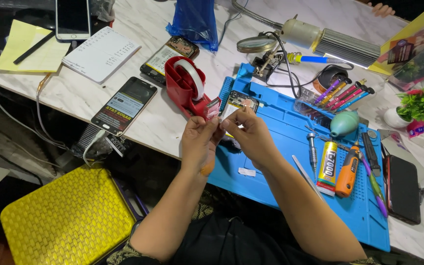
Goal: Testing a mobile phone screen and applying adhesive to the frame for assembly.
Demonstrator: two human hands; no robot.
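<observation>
Blue silicone covers the work area: we see the mat [290, 147] lying on the marble table [158, 122], and both hands meet above its left edge. Our left hand [198, 142] and right hand [251, 135] have their fingertips pressed together on a small strip of tape [220, 123]; it is thin and pale, and the fingers hide most of it, so we cannot tell its full shape. Just behind the hands stands the red tape dispenser [185, 86], and beside it lies an opened phone [239, 103], partly covered by our right fingers.

On the mat, near the right forearm, lies a yellow glue tube [327, 167] with a black label band, then an orange screwdriver [348, 171] just beside it. A metal tweezers [305, 174] lies between the tube and our arm. A small white sticker [247, 172] rests on the mat under the wrists.

To the left, a phone [123, 105] with a lit screen shows a dark panel with yellow and red shapes. Behind it we see a white notebook [101, 53] and a yellow paper [28, 46] with a black pen [34, 47] on it. A blue bag [195, 22] is cut off at the top edge. At the top right, another person's fingertips [381, 9] just enter the view. A yellow woven seat [67, 218] stands below the table.
</observation>
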